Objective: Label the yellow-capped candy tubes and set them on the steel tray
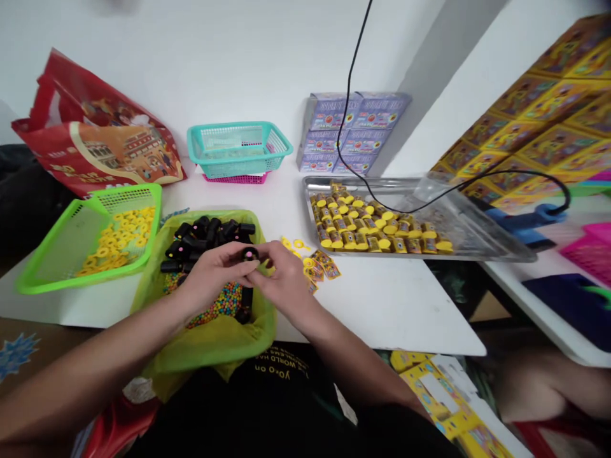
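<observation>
Both my hands meet above the right part of a yellow-lined basket (265, 327). Between the fingertips is a small black cylinder (249, 255) with a pink dot on its end. My left hand (212, 275) pinches it from the left, and my right hand (287, 277) closes on it from the right. My fingers hide much of it. Under my hands, the basket holds several similar black cylinders (191, 245) and many small coloured balls (222, 304). On the table just right of my right hand lie yellow rings (298, 244) and small printed yellow labels (326, 264).
A green basket (35, 280) with yellow rings stands left. Behind are a red bag (52, 137), a teal basket (238, 168) and purple boxes (329, 137). A metal tray (477, 248) holds yellow wrapped pieces; a black cable (351, 73) hangs over it to a blue-handled tool (529, 219).
</observation>
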A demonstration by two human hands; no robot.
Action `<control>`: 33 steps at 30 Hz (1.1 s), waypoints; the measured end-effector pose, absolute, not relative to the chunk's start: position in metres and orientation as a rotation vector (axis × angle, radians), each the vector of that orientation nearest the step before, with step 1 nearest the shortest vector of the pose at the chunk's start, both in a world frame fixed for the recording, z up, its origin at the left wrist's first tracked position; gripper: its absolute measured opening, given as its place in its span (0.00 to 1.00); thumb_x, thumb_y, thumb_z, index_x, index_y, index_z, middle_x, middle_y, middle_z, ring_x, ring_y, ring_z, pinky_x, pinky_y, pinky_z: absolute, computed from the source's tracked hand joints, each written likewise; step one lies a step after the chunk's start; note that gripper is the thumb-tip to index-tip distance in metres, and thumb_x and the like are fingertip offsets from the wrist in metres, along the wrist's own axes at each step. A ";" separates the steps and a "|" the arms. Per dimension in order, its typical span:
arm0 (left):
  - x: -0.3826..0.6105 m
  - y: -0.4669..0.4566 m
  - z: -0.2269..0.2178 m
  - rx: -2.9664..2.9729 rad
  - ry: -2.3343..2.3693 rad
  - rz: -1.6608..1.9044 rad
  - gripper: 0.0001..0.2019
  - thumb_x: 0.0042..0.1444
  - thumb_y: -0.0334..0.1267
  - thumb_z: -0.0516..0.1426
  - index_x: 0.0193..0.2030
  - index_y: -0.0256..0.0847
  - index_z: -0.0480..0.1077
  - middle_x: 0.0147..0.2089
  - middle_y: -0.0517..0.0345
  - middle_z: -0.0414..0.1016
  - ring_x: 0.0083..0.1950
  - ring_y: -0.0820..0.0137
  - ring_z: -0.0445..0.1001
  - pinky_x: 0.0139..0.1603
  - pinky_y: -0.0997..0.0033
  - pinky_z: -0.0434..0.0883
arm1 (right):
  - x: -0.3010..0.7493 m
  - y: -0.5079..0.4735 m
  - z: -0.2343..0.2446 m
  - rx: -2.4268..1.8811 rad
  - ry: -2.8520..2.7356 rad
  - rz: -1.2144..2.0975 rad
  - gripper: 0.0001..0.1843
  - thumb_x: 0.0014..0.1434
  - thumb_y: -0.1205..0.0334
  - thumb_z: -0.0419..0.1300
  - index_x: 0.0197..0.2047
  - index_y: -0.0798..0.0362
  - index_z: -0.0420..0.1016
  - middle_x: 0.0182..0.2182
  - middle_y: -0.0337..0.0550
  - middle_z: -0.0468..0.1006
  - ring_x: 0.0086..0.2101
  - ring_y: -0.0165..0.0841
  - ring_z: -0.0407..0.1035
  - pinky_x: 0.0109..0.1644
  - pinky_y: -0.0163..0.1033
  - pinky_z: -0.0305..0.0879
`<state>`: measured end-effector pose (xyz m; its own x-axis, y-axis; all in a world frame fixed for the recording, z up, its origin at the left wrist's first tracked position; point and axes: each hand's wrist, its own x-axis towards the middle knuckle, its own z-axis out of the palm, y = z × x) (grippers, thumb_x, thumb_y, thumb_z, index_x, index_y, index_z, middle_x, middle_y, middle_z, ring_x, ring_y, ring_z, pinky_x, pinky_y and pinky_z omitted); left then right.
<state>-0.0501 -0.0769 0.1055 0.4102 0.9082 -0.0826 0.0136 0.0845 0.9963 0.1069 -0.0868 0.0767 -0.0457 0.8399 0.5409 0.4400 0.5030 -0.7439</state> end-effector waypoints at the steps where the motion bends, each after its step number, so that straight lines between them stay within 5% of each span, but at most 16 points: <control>1: -0.053 -0.080 0.103 1.289 0.959 0.867 0.15 0.46 0.41 0.65 0.42 0.45 0.75 0.42 0.56 0.76 0.39 0.67 0.75 0.36 0.67 0.76 | 0.107 -0.087 0.076 -1.076 -1.745 0.452 0.09 0.55 0.59 0.60 0.40 0.50 0.72 0.33 0.40 0.75 0.34 0.32 0.70 0.39 0.39 0.67; 5: -0.066 -0.084 0.095 1.214 1.071 0.921 0.15 0.43 0.42 0.66 0.38 0.44 0.73 0.36 0.58 0.76 0.36 0.67 0.76 0.35 0.65 0.76 | 0.142 -0.077 0.056 -1.113 -1.898 0.471 0.11 0.58 0.63 0.57 0.45 0.50 0.72 0.38 0.42 0.75 0.39 0.33 0.70 0.40 0.38 0.68; 11: -0.073 -0.084 0.080 1.301 1.041 0.910 0.19 0.37 0.39 0.69 0.37 0.42 0.70 0.33 0.61 0.73 0.33 0.72 0.73 0.35 0.67 0.74 | 0.221 -0.049 0.001 -1.675 -2.265 0.046 0.16 0.45 0.80 0.54 0.33 0.54 0.76 0.30 0.47 0.73 0.37 0.42 0.68 0.40 0.44 0.66; 20: -0.066 -0.081 0.061 1.495 1.037 0.982 0.22 0.36 0.40 0.70 0.37 0.38 0.68 0.32 0.61 0.71 0.31 0.75 0.66 0.33 0.72 0.67 | 0.229 -0.043 -0.015 -1.613 -2.163 -0.068 0.08 0.56 0.70 0.53 0.27 0.53 0.68 0.27 0.50 0.72 0.34 0.41 0.67 0.42 0.46 0.65; 23: -0.063 -0.081 0.060 1.476 1.032 0.977 0.20 0.37 0.40 0.69 0.33 0.37 0.66 0.29 0.63 0.68 0.29 0.76 0.64 0.31 0.74 0.64 | 0.213 -0.055 0.000 -1.604 -1.773 0.094 0.07 0.58 0.61 0.53 0.33 0.54 0.70 0.29 0.49 0.74 0.33 0.40 0.69 0.40 0.46 0.67; 26: -0.058 -0.083 0.062 1.445 1.022 0.951 0.19 0.39 0.40 0.69 0.31 0.37 0.64 0.27 0.65 0.67 0.26 0.78 0.62 0.27 0.76 0.61 | 0.175 -0.074 0.024 -1.404 -1.372 0.591 0.13 0.60 0.51 0.54 0.38 0.52 0.71 0.26 0.41 0.74 0.27 0.34 0.70 0.34 0.40 0.67; 29: -0.054 -0.085 0.063 1.419 1.017 0.899 0.18 0.40 0.40 0.68 0.31 0.37 0.64 0.24 0.68 0.64 0.23 0.79 0.60 0.25 0.78 0.59 | 0.131 -0.088 0.041 -1.119 -1.253 1.150 0.13 0.57 0.50 0.59 0.34 0.52 0.72 0.21 0.36 0.72 0.21 0.30 0.66 0.27 0.36 0.63; 33: -0.055 -0.088 0.065 1.373 1.048 0.857 0.17 0.42 0.41 0.67 0.31 0.38 0.63 0.23 0.69 0.64 0.20 0.80 0.61 0.21 0.78 0.58 | 0.100 -0.087 0.046 -1.108 -1.223 1.268 0.13 0.53 0.51 0.63 0.28 0.52 0.74 0.17 0.33 0.69 0.19 0.27 0.61 0.24 0.33 0.56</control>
<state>-0.0549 -0.0880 0.0645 0.3350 0.9386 -0.0822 0.1059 0.0492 0.9932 0.1001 -0.0872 0.0459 -0.0664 0.9973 0.0299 -0.0660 0.0255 -0.9975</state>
